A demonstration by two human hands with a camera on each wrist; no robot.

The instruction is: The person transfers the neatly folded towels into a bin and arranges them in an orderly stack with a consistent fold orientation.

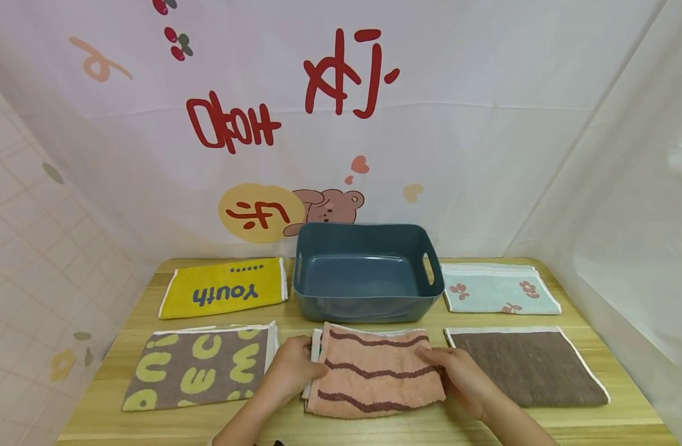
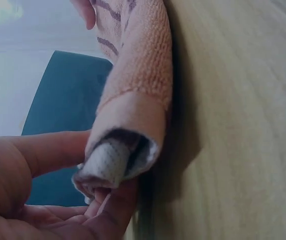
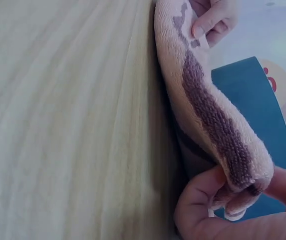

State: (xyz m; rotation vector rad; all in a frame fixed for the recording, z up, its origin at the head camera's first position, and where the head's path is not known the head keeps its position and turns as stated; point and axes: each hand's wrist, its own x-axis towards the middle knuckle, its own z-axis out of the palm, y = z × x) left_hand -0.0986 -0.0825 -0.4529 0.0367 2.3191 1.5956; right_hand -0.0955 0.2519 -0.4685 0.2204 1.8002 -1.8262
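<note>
A folded pink towel (image 1: 376, 387) with wavy brown stripes is held by both hands at the front middle of the table. My left hand (image 1: 293, 367) pinches its left edge, thumb on top and fingers underneath. In the left wrist view the folded layers of the towel (image 2: 138, 75) show at that end, with a white layer inside. At the right edge, my right hand (image 1: 467, 379) grips the towel with its thumb over the top. The right wrist view shows the towel (image 3: 212, 115) slightly bowed above the wood, its corner between the thumb and fingers.
Behind the towel stands a blue-green basket (image 1: 368, 308) with side handle holes. Left lie a yellow folded towel (image 1: 223, 290) and a grey lettered one (image 1: 198, 368); right lie a light blue towel (image 1: 494, 290) and a brown one (image 1: 527, 365). A white curtain (image 1: 458, 124) hangs behind.
</note>
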